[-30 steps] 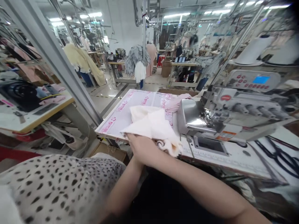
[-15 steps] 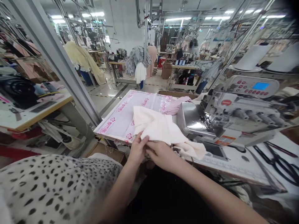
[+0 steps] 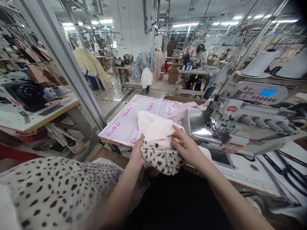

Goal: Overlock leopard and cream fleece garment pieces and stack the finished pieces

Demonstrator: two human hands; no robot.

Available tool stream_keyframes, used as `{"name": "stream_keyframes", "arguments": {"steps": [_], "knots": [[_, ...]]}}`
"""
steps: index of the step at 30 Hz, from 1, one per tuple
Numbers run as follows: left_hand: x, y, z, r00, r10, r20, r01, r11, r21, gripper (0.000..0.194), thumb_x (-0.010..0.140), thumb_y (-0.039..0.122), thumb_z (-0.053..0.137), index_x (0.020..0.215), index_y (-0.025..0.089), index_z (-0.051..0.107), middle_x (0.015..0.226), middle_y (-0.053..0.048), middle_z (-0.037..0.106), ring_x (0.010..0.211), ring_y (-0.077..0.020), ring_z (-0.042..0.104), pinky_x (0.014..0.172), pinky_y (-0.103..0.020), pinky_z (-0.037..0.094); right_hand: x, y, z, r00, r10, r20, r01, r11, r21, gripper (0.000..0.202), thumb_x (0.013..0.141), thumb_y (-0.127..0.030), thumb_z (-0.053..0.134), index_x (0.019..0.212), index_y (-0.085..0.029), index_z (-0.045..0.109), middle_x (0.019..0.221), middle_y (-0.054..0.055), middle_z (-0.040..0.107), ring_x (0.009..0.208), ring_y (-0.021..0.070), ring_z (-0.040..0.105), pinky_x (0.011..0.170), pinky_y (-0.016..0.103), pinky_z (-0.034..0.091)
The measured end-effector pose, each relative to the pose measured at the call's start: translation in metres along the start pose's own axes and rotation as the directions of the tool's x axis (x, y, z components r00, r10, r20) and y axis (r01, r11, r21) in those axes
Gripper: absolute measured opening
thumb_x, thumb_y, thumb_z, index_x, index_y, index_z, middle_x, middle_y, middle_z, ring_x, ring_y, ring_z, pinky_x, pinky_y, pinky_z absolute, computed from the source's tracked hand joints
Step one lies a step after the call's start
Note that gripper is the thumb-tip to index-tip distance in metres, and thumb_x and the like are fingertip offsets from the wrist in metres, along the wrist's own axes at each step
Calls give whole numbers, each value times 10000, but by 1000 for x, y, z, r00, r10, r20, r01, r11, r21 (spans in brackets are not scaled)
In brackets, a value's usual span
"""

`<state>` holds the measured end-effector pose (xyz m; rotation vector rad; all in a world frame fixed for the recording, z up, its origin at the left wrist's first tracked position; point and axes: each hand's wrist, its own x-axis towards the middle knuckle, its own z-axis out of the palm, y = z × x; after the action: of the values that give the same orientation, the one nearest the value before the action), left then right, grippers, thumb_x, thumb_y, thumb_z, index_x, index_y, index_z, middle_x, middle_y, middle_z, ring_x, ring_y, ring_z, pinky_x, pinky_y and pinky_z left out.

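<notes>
A cream fabric piece (image 3: 155, 126) lies over the near edge of the table, with a black-spotted cream section (image 3: 163, 158) hanging below it. My left hand (image 3: 138, 150) pinches the left side of this fabric between thumb and fingers. On its right side rests my right hand (image 3: 185, 145), fingers apart, with the fingertips touching the cream cloth. To the right of the fabric stands the sewing machine (image 3: 242, 115) with its shiny metal cover (image 3: 199, 124).
Pink cloth (image 3: 182, 111) lies behind the fabric on the printed sheet (image 3: 124, 118). Black scissors (image 3: 287, 169) are at far right. A big spotted cloth pile (image 3: 55, 191) fills the lower left. A metal post (image 3: 64, 60) rises on the left.
My hands have moved apart, the right one going right and up, its fingers opening. The spotted section now shows between them. The view has shifted slightly.
</notes>
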<state>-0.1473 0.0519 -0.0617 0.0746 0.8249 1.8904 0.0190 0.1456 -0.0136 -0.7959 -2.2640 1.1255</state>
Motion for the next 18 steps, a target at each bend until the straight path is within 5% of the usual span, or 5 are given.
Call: {"name": "stream_keyframes", "arguments": {"steps": [3, 12, 16, 18], "knots": [[-3, 0, -3, 999, 6, 48, -6, 1000, 7, 516, 733, 413, 644, 1134, 110, 533, 1058, -145, 649, 1081, -280, 558, 968, -427, 431, -4, 0, 3, 1000, -2, 30, 1, 999, 45, 606, 830, -262, 442, 1395, -283, 226, 1320, 81, 411, 1181, 212, 470, 920, 380, 472], [-13, 5, -14, 990, 74, 119, -97, 975, 200, 627, 579, 132, 726, 1171, 166, 520, 995, -93, 679, 985, -290, 611, 924, -434, 467, -9, 7, 3, 1000, -5, 13, 5, 998, 58, 619, 819, -239, 450, 1393, -249, 219, 1239, 106, 460, 1092, 199, 540, 862, 365, 506], [-29, 12, -10, 964, 59, 259, -148, 929, 339, 558, 583, 189, 748, 1115, 186, 580, 1042, -93, 662, 1004, -288, 600, 883, -394, 486, -14, 16, 5, 999, -37, -16, 36, 999, -20, 646, 815, -220, 455, 1403, -255, 189, 1189, 95, 511, 1051, 206, 565, 893, 409, 475], [-44, 10, -2, 919, -27, 394, -176, 865, 470, 484, 613, 247, 747, 1071, 168, 610, 1040, -103, 660, 984, -273, 608, 857, -359, 492, -15, 22, 7, 998, -46, -35, 46, 999, -3, 662, 813, -214, 468, 1406, -251, 175, 1203, 101, 516, 1034, 210, 572, 901, 424, 466]]}}
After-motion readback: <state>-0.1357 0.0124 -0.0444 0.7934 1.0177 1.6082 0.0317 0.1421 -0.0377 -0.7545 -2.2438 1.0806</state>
